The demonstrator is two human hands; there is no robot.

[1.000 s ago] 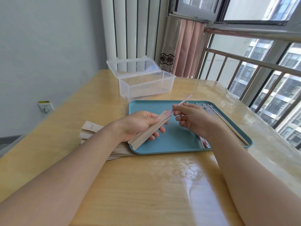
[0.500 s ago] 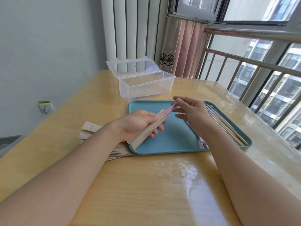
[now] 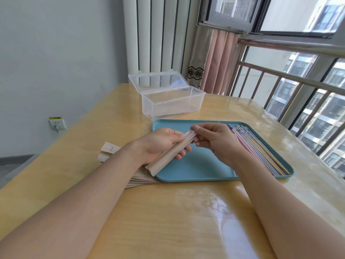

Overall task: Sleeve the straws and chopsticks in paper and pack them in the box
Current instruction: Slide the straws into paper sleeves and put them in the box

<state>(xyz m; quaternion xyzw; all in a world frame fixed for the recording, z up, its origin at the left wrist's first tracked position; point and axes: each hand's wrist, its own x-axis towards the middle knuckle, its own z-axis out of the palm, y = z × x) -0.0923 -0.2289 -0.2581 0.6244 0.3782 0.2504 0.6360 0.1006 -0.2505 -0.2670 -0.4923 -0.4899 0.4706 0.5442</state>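
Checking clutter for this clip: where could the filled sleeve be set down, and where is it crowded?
Free: the tray floor between the hands and its near rim, and the table nearer than the tray. Crowded: the tray's right side, lined with straws, and the sleeve pile at its left edge.

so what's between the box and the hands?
Head view: bare tabletop, then the tray's far rim and bare blue floor, between the box and both hands.

We find the tray (image 3: 196,171) at the worktop (image 3: 168,221) centre, straws and chopsticks (image 3: 261,152) along its right rim. The open box (image 3: 171,103) stands behind the tray toward the far edge. Paper sleeves (image 3: 138,179) lie left of the tray.
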